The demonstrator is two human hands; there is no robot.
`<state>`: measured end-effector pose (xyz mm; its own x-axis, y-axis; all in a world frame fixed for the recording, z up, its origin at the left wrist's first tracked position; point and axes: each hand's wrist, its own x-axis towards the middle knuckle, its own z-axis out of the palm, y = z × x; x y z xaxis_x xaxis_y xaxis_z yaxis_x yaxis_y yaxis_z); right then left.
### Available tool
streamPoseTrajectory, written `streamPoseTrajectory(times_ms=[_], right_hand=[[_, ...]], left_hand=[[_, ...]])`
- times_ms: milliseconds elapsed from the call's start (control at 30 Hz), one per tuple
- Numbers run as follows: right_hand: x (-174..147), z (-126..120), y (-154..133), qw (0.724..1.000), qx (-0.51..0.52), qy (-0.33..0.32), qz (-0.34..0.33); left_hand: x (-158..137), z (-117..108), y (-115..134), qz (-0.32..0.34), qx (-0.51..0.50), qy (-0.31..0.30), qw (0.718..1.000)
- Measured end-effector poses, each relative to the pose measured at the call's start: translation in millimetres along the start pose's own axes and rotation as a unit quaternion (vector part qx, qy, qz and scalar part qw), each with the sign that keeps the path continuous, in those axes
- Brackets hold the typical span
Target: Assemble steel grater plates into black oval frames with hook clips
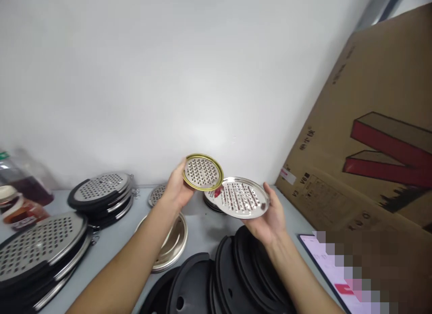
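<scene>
My left hand (176, 184) grips the left edge of a small round perforated metal disc (202, 172) with a gold-coloured rim. A larger silver round perforated metal plate (243, 199) rests in my right hand (269, 220), thumb at its right edge and fingers underneath. Both pieces are held up above the table, and the gold-rimmed disc slightly overlaps the silver plate in view. A small red patch (218, 191) shows where they meet; I cannot make out what it is. Below my hands, black round discs (232, 273) with holes lean against one another.
Stacks of perforated discs with black rims (101, 188) stand on the grey table (205, 230) at left, near bottles of dark liquid (25, 208). Round metal pieces (172, 248) lie behind my left forearm. A large cardboard box (337, 147) and a tablet-like screen (319, 255) are at right.
</scene>
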<state>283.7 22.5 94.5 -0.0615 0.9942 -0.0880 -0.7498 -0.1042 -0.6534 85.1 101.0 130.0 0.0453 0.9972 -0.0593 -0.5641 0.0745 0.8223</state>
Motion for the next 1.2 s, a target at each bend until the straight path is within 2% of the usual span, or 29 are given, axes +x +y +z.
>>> streamPoseTrajectory(times_ms=[100,167,300,433,567,700,800,900,967,1033,1100,1200], right_hand=[[9.3,-12.0,-1.9,0.998,-0.034,0.057,-0.002],[16.6,-22.3,-4.6,0.993,-0.077,0.086,-0.028],[26.8,-37.1,-11.9,0.969,-0.184,0.143,-0.081],[37.8,-34.9,-15.9,0.932,-0.308,0.160,-0.103],[68.3,-28.1,-13.4,0.865,-0.467,0.153,-0.099],[102.2,-33.1,-7.3,0.813,-0.557,0.146,-0.085],[111.9,-42.4,-5.4,0.747,-0.638,0.158,-0.097],[108.5,-47.8,-7.1,0.681,-0.708,0.151,-0.107],[103.3,-46.5,-8.7,0.648,-0.741,0.137,-0.112],[97.7,-41.3,-9.2,0.622,-0.763,0.126,-0.122],[91.7,-33.1,-7.7,0.606,-0.776,0.113,-0.136],[80.0,-16.2,0.0,0.605,-0.779,0.067,-0.151]], left_hand=[[12.1,-42.7,6.4,0.052,0.064,0.087,0.993],[2.5,-75.9,14.5,0.089,0.128,0.113,0.981],[-40.8,-132.1,32.0,0.109,0.311,0.095,0.939],[-66.5,-161.0,28.1,0.111,0.475,0.057,0.871],[-63.5,-166.2,8.6,0.161,0.583,0.048,0.795],[-65.9,-160.5,0.6,0.210,0.644,0.026,0.735],[-80.3,-153.9,3.7,0.220,0.681,-0.044,0.697],[-94.9,-148.8,5.5,0.189,0.745,-0.134,0.626],[-100.1,-147.3,4.2,0.164,0.777,-0.153,0.588],[-101.6,-146.9,2.0,0.150,0.790,-0.159,0.574],[-101.6,-147.2,0.2,0.149,0.788,-0.159,0.576],[-101.6,-148.1,-1.1,0.171,0.777,-0.156,0.585]])
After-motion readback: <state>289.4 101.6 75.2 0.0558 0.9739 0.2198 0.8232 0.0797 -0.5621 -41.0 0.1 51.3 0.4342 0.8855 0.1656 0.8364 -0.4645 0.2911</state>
